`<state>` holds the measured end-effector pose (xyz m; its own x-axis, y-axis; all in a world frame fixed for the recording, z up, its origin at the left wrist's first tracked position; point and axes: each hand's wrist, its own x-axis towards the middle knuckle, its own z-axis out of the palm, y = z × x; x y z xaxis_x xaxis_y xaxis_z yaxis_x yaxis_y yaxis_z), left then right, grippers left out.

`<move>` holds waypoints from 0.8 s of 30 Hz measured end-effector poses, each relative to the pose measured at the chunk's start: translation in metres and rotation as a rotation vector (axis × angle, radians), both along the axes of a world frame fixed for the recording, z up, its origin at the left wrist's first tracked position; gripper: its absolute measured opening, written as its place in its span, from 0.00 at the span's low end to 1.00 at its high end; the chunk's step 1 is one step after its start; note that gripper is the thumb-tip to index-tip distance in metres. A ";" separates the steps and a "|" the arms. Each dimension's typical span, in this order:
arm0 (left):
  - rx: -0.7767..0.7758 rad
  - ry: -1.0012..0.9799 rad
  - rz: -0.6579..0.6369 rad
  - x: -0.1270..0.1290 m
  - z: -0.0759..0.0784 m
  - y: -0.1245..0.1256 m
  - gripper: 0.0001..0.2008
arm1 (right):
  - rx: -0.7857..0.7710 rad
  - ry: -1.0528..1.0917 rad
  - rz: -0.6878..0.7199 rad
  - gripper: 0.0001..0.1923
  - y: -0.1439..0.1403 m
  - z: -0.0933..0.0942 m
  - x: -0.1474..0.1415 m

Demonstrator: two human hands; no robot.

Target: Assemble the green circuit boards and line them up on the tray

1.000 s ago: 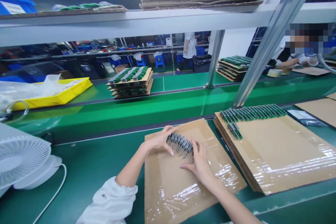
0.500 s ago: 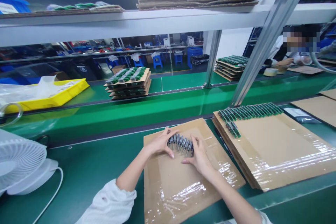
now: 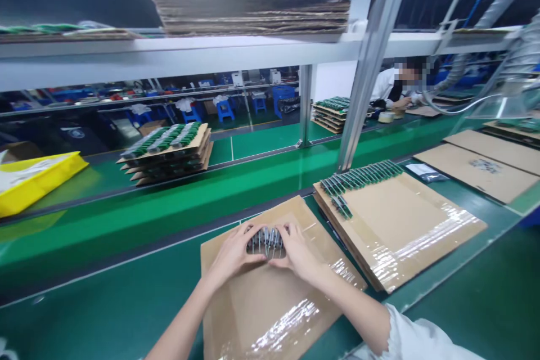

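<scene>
A bunch of small grey electronic components with long thin metal leads (image 3: 266,241), likely capacitors, lies on a taped cardboard sheet (image 3: 265,298) in front of me. My left hand (image 3: 233,253) curves round the left end of the bunch, thumb below and fingers above. From the other end, my right hand (image 3: 298,254) closes on it in the same way. The two thumbs almost meet under the leads. My fingers partly hide the outer components. To the right, small green circuit boards (image 3: 358,180) stand in a row along the far edge of a cardboard stack (image 3: 396,219).
A metal post (image 3: 367,67) and a shelf beam (image 3: 211,55) cross in front. Stacked boards on cardboard (image 3: 169,166) and a yellow tray (image 3: 46,180) stand beyond. Loose small parts (image 3: 485,165) lie on cardboard at right. A co-worker (image 3: 388,87) sits at the far right.
My hands have come closer together, pressing the spread components into a tighter bunch. The view has swung right, so the white fan has left the picture and more of the right bench shows.
</scene>
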<state>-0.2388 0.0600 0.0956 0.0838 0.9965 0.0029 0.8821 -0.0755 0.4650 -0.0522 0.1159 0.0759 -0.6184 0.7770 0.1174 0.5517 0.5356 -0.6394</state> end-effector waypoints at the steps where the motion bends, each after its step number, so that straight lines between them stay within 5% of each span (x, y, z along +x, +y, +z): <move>1: 0.008 0.009 0.023 0.008 0.007 -0.001 0.30 | 0.018 0.006 0.007 0.37 0.001 0.009 0.009; 6: 0.087 0.068 0.045 0.087 0.051 0.019 0.30 | 0.117 0.048 0.046 0.39 0.023 0.051 0.094; 11: 0.095 0.124 -0.041 0.194 0.080 0.088 0.36 | 0.135 0.049 -0.021 0.35 0.079 0.074 0.202; 17: 0.069 0.130 -0.061 0.273 0.060 0.150 0.34 | 0.092 -0.006 0.015 0.33 0.134 0.060 0.276; 24: 0.017 0.216 0.038 0.297 0.032 0.161 0.45 | 0.038 -0.033 0.011 0.35 0.164 0.028 0.287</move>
